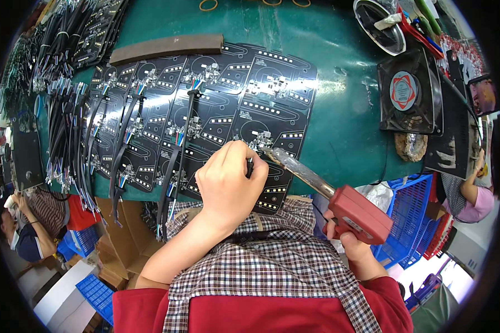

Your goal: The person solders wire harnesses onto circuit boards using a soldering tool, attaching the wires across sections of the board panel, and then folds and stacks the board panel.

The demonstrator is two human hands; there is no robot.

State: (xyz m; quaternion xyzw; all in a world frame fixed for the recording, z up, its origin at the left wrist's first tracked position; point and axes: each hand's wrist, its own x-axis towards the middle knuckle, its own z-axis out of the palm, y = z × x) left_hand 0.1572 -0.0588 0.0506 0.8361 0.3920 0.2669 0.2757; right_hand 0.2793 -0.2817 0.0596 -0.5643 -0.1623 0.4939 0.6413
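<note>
My left hand (pixel 228 183) is closed in a pinch over a panel of black circuit boards (pixel 269 119). A short piece of black cable (pixel 250 166) shows between its fingers; the rest of it is hidden. My right hand (pixel 347 241) is wrapped round the handle of a red soldering gun (pixel 361 216). The gun's long metal barrel (pixel 303 173) points up and left, and its tip is at the silver parts (pixel 261 140) of a board beside my left fingers. Other black cables (pixel 189 119) with coloured wire ends lie across the boards to the left.
A dark bar (pixel 166 49) lies along the panel's far edge. Bundled cables (pixel 64 127) are heaped at the left. On the right stand a black fan (pixel 408 91) and a brownish lump (pixel 411 147). Blue crates (pixel 408 216) sit below the green table (pixel 344 111). Other people are at both sides.
</note>
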